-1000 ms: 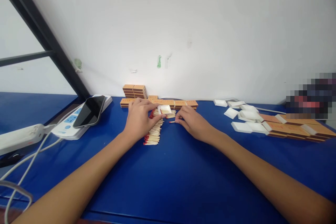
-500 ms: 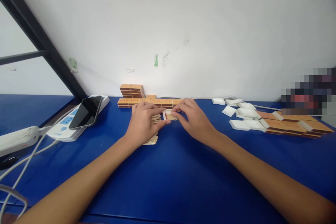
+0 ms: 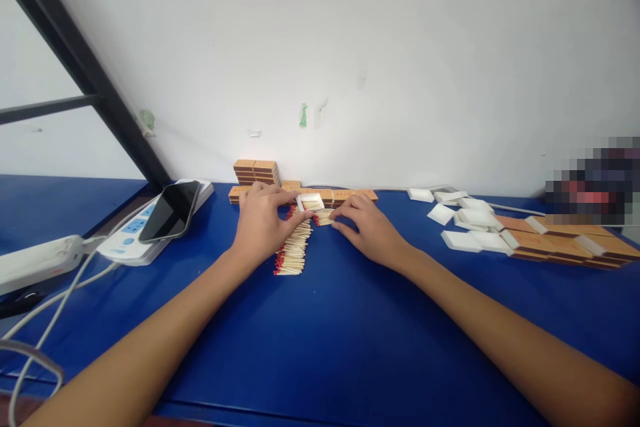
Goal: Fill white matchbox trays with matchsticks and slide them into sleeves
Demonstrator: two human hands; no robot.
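My left hand (image 3: pixel 263 221) rests on the blue table with its fingers curled round a small white matchbox tray (image 3: pixel 311 201) that has a few matches in it. A long heap of red-tipped matches (image 3: pixel 293 248) lies just below that hand. My right hand (image 3: pixel 365 227) sits to the right of the tray, its fingertips pinching a small bunch of matches (image 3: pixel 324 217) on the table. Behind both hands a row of orange matchboxes (image 3: pixel 345 197) lines the wall, with a short stack (image 3: pixel 257 172) at its left end.
A black phone (image 3: pixel 170 211) lies on a white power strip (image 3: pixel 127 237) at the left, with white cables (image 3: pixel 45 317) trailing to the table's front edge. White empty trays (image 3: pixel 463 220) and flat orange sleeves (image 3: pixel 555 243) lie at the right. A black metal frame (image 3: pixel 80 63) leans on the wall.
The left hand has lifted the tray slightly up and back. The right hand went to the tray and has come back down to the matches beside it.
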